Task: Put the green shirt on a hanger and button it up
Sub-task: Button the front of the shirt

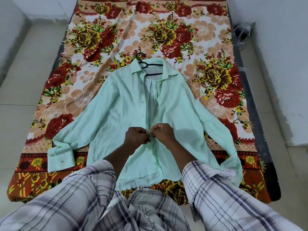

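A pale green long-sleeved shirt (123,104) lies face up on the bed with both sleeves spread out. A black hanger (146,65) sits inside its collar, the hook poking out above. The front gapes from the collar down to the middle. My left hand (135,137) pinches the left front edge at mid-shirt. My right hand (164,132) pinches the right front edge right beside it. The fingertips of both hands meet at the placket. Small dark buttons run up the left edge above my hands.
The shirt rests on a floral bedsheet (86,39) in red, orange and white covering a low mattress. Pale tiled floor (20,67) surrounds it. A dark cable or object (241,32) lies at the far right corner. My checked sleeves fill the foreground.
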